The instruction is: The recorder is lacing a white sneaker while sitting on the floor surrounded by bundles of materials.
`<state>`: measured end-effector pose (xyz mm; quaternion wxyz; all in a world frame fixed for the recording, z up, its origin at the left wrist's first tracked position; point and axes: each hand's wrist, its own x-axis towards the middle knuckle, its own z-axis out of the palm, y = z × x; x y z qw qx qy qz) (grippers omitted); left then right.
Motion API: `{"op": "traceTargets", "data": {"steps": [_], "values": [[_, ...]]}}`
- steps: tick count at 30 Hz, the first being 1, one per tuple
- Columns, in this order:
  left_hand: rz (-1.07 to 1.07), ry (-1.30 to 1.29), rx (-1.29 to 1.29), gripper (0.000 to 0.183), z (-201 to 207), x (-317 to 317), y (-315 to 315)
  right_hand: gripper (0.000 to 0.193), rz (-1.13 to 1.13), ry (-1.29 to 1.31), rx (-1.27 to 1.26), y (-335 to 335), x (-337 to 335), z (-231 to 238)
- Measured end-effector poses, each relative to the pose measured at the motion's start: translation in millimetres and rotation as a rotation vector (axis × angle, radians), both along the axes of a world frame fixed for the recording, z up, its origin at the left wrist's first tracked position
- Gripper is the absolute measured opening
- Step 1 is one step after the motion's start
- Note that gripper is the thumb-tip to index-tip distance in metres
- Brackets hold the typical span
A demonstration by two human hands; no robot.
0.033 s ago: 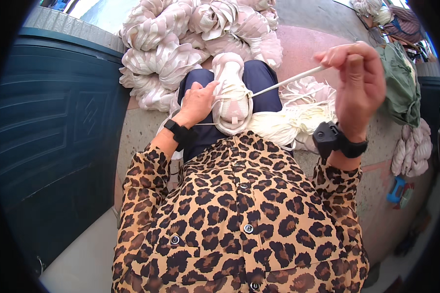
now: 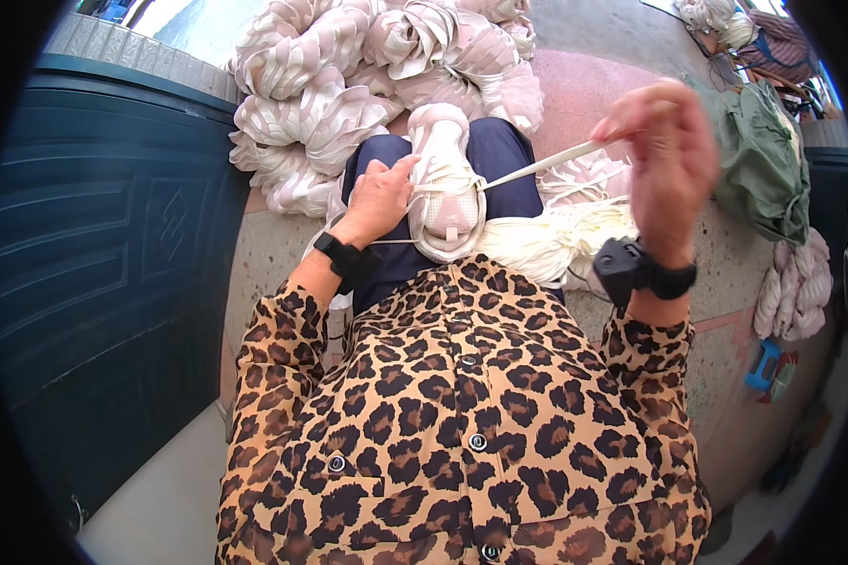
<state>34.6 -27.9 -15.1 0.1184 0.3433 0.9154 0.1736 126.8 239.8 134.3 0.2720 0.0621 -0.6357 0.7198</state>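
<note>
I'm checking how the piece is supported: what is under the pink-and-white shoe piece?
Dark trousers show on both sides of the shoe piece; whatever lies directly beneath it is covered. The left hand is at its left edge.

Count of items: one left hand [image 2: 377, 200], one right hand [image 2: 667, 174], two black wrist straps [image 2: 352, 267], one pink-and-white shoe [image 2: 449, 215], one lace [image 2: 542, 166] stretched to the right hand, one hank of cream laces [image 2: 551, 243], one green cloth [image 2: 765, 165], one blue object [image 2: 763, 365], one panelled door [image 2: 104, 254]. Bundles of pink-and-white pieces [image 2: 316, 122] number at least four; overlap prevents an exact figure
</note>
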Motion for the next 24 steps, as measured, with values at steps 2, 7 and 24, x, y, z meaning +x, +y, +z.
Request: {"op": "traceTargets", "data": {"steps": [2, 7, 24], "values": [[0.061, -0.152, 0.278, 0.04, 7, -3, -1, 0.014, 0.176, -0.475, -0.102, -7, -5, -26], [0.357, -0.668, 0.552, 0.038, 22, -2, -1, 0.021, 0.406, -0.666, 0.443, -68, -9, -130], [0.54, -0.78, 0.738, 0.039, 20, -3, 0, 0.015, 0.808, -0.781, 0.698, -83, -30, -113]]}}
